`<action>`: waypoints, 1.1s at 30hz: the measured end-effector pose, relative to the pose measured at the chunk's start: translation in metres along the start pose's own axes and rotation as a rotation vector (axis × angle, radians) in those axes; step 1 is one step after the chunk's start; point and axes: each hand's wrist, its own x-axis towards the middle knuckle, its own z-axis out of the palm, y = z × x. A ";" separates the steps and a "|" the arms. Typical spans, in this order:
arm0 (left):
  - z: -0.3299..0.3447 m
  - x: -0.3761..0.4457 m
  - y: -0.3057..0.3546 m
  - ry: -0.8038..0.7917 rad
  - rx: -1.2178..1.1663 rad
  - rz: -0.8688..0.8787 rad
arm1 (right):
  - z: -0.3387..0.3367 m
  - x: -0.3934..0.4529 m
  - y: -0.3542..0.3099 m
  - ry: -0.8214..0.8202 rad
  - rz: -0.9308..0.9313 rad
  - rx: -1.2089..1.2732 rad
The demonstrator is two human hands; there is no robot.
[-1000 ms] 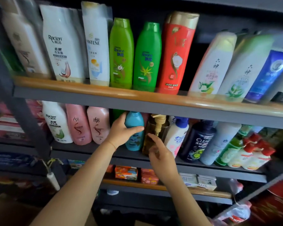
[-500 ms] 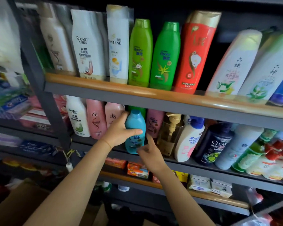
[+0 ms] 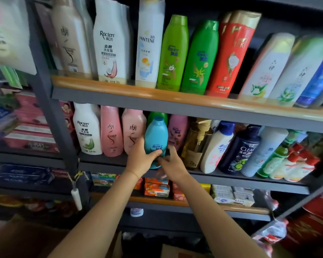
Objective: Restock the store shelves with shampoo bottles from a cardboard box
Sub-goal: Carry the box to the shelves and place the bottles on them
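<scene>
Nearest the camera, at 6 to 7 o'clock along the bottom edge, the brown flap of a cardboard box (image 3: 17,237) is partly visible, blurred. Two bare forearms rise from there toward the centre. The left hand (image 3: 141,161) grips the lower body of a teal Rejoice bottle (image 3: 156,135), thumb curled across the front below the label and the fingers hidden behind the bottle. The right hand (image 3: 172,164), just at 3 o'clock of the left, lies against the bottle's base with the thumb raised; its fingers are motion-blurred, so whether they curl round the bottle cannot be told. The bottle stands upright at the front edge of the middle shelf (image 3: 104,162), in front of a green bottle (image 3: 158,114) whose top shows just above it. At 9 o'clock of the teal bottle stand two pink bottles (image 3: 122,131) and then a white Raclen bottle (image 3: 87,131); at 3 o'clock stand a mauve bottle (image 3: 177,131), an amber pump bottle (image 3: 196,144), a white bottle with a blue cap (image 3: 217,146) and a dark Clear bottle (image 3: 240,149). Below, at 6 o'clock of the hands, the lower shelf (image 3: 194,203) carries small orange packets (image 3: 157,188). Farthest, at 12 o'clock, the upper shelf (image 3: 157,94) holds a white Pantene bottle (image 3: 149,43), two green bottles (image 3: 186,54) and a red bottle (image 3: 231,53)
</scene>
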 end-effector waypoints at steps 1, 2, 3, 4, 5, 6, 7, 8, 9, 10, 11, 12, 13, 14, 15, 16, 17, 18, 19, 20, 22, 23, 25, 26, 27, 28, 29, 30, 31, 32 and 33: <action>0.002 -0.002 -0.001 0.022 0.000 0.006 | 0.001 0.001 -0.001 -0.001 0.005 -0.004; 0.004 -0.003 -0.003 0.039 0.002 0.008 | 0.001 0.001 -0.001 -0.005 0.009 -0.009; 0.006 -0.004 -0.005 0.051 0.008 0.004 | 0.001 0.001 -0.002 -0.007 0.016 -0.015; 0.008 -0.004 -0.006 0.059 0.019 -0.002 | 0.001 0.002 -0.002 -0.012 0.021 -0.023; 0.009 -0.004 -0.006 0.068 0.036 -0.009 | 0.001 0.002 -0.002 -0.020 0.024 -0.034; 0.011 -0.004 -0.006 0.081 0.059 -0.014 | 0.001 0.003 -0.002 -0.027 0.030 -0.043; 0.013 -0.005 -0.005 0.102 0.088 -0.018 | 0.001 0.003 -0.002 -0.033 0.037 -0.052; 0.014 -0.006 -0.003 0.128 0.124 -0.016 | 0.001 0.003 -0.001 -0.038 0.041 -0.056; 0.016 -0.007 -0.002 0.156 0.168 -0.006 | 0.000 0.002 0.000 -0.046 0.044 -0.056; 0.017 -0.009 0.000 0.185 0.216 0.017 | 0.000 0.001 0.002 -0.057 0.047 -0.056; 0.017 -0.011 0.001 0.213 0.265 0.044 | -0.002 -0.001 0.002 -0.073 0.052 -0.059; 0.017 -0.013 0.002 0.240 0.308 0.067 | -0.004 -0.002 0.001 -0.091 0.062 -0.062; 0.016 -0.014 0.003 0.263 0.342 0.082 | -0.006 -0.003 0.000 -0.097 0.074 -0.067; 0.015 -0.015 0.003 0.280 0.366 0.090 | -0.009 -0.005 -0.002 -0.082 0.068 -0.093; 0.013 -0.015 0.004 0.289 0.384 0.090 | -0.012 -0.005 -0.006 -0.022 0.024 -0.170; 0.011 -0.016 0.003 0.294 0.394 0.085 | -0.016 -0.005 -0.010 0.089 -0.065 -0.303; 0.009 -0.016 0.002 0.298 0.397 0.082 | -0.019 -0.005 -0.017 0.211 -0.172 -0.433; 0.007 -0.015 0.001 0.298 0.391 0.080 | -0.021 -0.004 -0.025 0.306 -0.271 -0.529; 0.006 -0.015 0.000 0.298 0.380 0.077 | -0.021 -0.003 -0.035 0.362 -0.330 -0.583; 0.005 -0.014 0.000 0.293 0.369 0.065 | -0.021 0.000 -0.044 0.393 -0.350 -0.630; 0.004 -0.012 -0.001 0.273 0.354 0.036 | -0.018 0.009 -0.059 0.429 -0.305 -0.747; 0.004 -0.012 -0.002 0.264 0.349 0.032 | -0.017 0.015 -0.063 0.430 -0.257 -0.797; 0.004 -0.011 -0.003 0.253 0.337 0.038 | -0.016 0.027 -0.068 0.414 -0.153 -0.846; 0.003 -0.012 -0.004 0.249 0.331 0.043 | -0.015 0.033 -0.069 0.409 -0.115 -0.854; 0.003 -0.012 -0.004 0.246 0.323 0.047 | -0.015 0.037 -0.072 0.403 -0.083 -0.861; 0.002 -0.012 -0.004 0.243 0.318 0.046 | -0.016 0.041 -0.074 0.399 -0.059 -0.857; 0.001 -0.013 -0.004 0.241 0.317 0.044 | -0.016 0.045 -0.076 0.394 -0.041 -0.844; 0.000 -0.013 -0.004 0.238 0.319 0.043 | -0.017 0.048 -0.078 0.384 -0.025 -0.829; 0.000 -0.013 -0.004 0.236 0.321 0.045 | -0.018 0.050 -0.079 0.373 -0.012 -0.814; -0.001 -0.013 -0.004 0.233 0.322 0.047 | -0.019 0.052 -0.080 0.366 -0.003 -0.803; -0.002 -0.013 -0.004 0.231 0.320 0.049 | -0.020 0.054 -0.080 0.364 -0.001 -0.797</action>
